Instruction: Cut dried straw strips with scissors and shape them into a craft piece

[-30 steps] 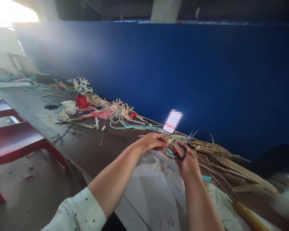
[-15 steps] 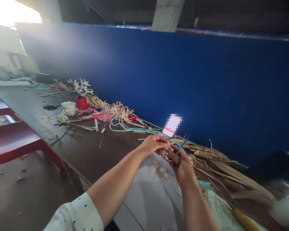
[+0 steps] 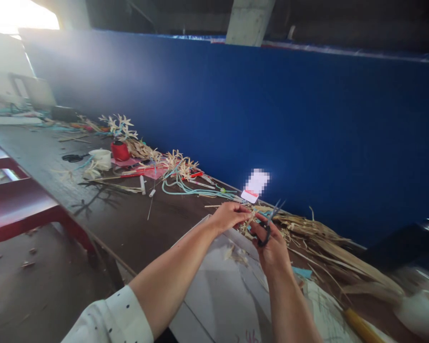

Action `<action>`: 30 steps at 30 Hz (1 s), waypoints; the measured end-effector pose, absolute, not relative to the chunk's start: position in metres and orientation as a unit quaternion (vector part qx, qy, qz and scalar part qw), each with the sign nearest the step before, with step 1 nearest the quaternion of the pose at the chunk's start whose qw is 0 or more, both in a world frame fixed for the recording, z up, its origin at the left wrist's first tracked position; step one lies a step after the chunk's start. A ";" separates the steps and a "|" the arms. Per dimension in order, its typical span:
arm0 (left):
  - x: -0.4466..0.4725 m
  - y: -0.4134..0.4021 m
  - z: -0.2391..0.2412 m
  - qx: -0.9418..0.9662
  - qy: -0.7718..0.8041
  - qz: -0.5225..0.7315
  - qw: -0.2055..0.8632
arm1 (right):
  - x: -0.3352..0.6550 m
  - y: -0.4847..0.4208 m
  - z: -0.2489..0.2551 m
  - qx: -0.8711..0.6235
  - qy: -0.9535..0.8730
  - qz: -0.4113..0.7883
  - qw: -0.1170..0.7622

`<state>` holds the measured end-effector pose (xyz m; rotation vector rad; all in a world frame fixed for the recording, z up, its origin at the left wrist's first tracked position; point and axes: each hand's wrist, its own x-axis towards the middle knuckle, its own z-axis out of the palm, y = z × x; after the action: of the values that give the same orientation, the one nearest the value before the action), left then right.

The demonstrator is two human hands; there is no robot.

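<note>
My right hand (image 3: pixel 271 247) grips black-handled scissors (image 3: pixel 268 226) with the blades parted and pointing up and away. My left hand (image 3: pixel 229 215) is closed in a pinch on a small dried straw piece (image 3: pixel 248 220) held right beside the blades. Both hands hover over a grey sheet (image 3: pixel 221 281) on a long dark table (image 3: pixel 128 214). A heap of dried straw leaves (image 3: pixel 325 240) lies just behind my hands.
Further along the table lie straw flowers (image 3: pixel 178 162), light blue cords (image 3: pixel 196 190), a red pot (image 3: pixel 120 150), a white cup (image 3: pixel 102 158) and another pair of scissors (image 3: pixel 73 157). A blue wall (image 3: pixel 271 119) backs the table. Red stools (image 3: pixel 17 205) stand at left. A yellow handle (image 3: pixel 361 326) lies at right.
My hands drew a little closer together, and the scissors shifted slightly left toward the pinched straw piece. The view dipped slightly.
</note>
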<state>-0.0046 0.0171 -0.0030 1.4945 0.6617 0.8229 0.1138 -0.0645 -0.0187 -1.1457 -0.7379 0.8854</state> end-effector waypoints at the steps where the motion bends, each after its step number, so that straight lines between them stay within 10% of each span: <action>1: -0.005 0.017 -0.002 0.649 0.290 0.356 0.607 | 0.114 -0.065 -0.018 -0.508 -0.325 0.386 0.698; 30: -0.003 0.008 0.000 0.686 0.294 0.311 0.589 | 0.119 -0.064 -0.019 -0.499 -0.361 0.306 0.726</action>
<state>-0.0032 0.0077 -0.0005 1.5975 0.6842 0.7237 0.1193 -0.0644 -0.0191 -1.1011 -0.7956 0.6751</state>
